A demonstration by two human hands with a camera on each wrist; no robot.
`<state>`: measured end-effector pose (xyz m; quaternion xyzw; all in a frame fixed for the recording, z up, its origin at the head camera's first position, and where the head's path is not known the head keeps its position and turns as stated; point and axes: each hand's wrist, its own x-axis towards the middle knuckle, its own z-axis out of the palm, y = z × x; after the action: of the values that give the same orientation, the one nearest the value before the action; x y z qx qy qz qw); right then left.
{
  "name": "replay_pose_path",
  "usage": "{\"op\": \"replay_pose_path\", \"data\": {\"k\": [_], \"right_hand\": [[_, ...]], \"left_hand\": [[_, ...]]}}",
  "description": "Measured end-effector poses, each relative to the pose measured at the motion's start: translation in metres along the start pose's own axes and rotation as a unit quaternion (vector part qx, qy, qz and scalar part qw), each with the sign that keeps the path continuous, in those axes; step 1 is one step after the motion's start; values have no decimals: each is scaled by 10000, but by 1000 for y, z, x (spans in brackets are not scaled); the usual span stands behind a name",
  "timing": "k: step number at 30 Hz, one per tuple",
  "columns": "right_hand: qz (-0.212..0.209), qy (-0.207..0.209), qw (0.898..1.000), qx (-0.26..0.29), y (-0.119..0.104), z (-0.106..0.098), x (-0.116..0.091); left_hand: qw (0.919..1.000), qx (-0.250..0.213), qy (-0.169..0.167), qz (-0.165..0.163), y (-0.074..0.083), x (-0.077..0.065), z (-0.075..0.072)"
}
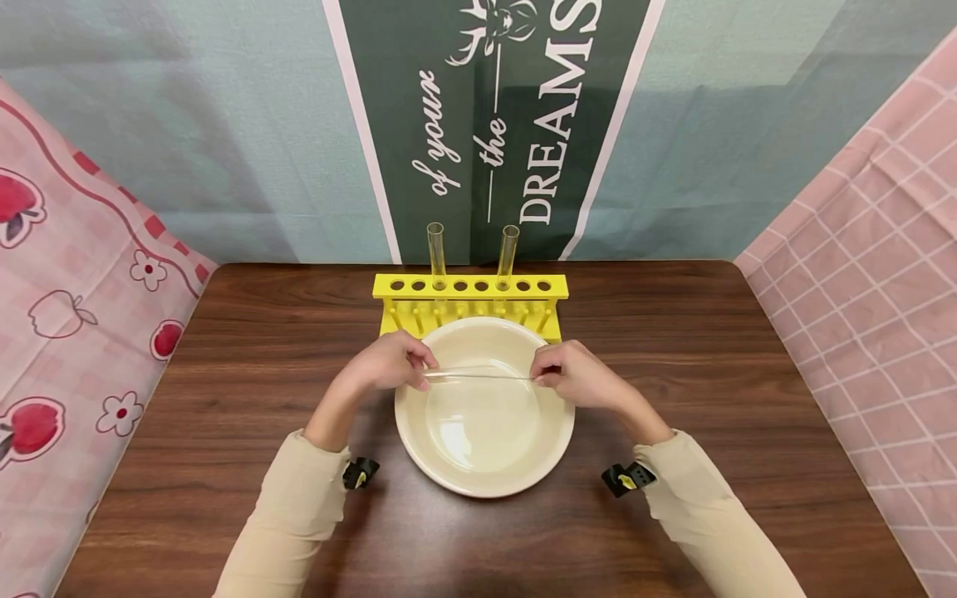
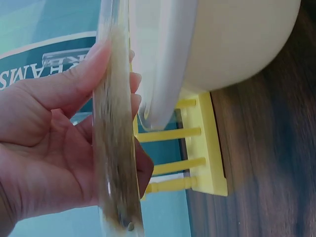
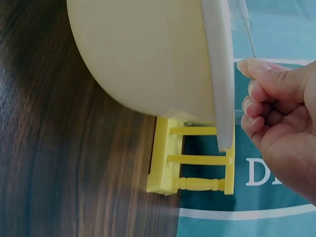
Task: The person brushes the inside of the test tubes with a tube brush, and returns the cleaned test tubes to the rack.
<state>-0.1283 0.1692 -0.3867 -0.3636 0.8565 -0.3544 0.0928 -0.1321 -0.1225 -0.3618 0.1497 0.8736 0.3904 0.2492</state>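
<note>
My left hand [image 1: 389, 362] grips a clear glass test tube [image 2: 116, 148] between thumb and fingers, over the left side of a cream basin [image 1: 484, 487]. Brownish bristles of a test tube brush [image 2: 117, 118] fill the tube in the left wrist view. On the basin's other side, my right hand [image 1: 579, 374] pinches the thin twisted wire handle [image 3: 251, 39] of the brush between thumb and forefinger, its other fingers curled. Tube and wire lie almost level across the basin, above its rim. Inside the basin, a shiny surface reflects the light.
Behind the basin stands a yellow test tube rack [image 1: 471, 287], partly hidden by it. Two glass tubes, one left [image 1: 437, 253] and one right [image 1: 507, 253], stand upright in it. The brown wooden table [image 1: 710, 357] meets a hanging cloth [image 1: 284, 166] at the back.
</note>
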Motion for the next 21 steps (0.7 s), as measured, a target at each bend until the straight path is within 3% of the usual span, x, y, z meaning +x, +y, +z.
{"op": "replay_pose_path", "data": {"k": [21], "right_hand": [[-136, -175, 9993, -302, -10, 2, 8]], "left_hand": [[9999, 147, -49, -52, 12, 6, 9]]}}
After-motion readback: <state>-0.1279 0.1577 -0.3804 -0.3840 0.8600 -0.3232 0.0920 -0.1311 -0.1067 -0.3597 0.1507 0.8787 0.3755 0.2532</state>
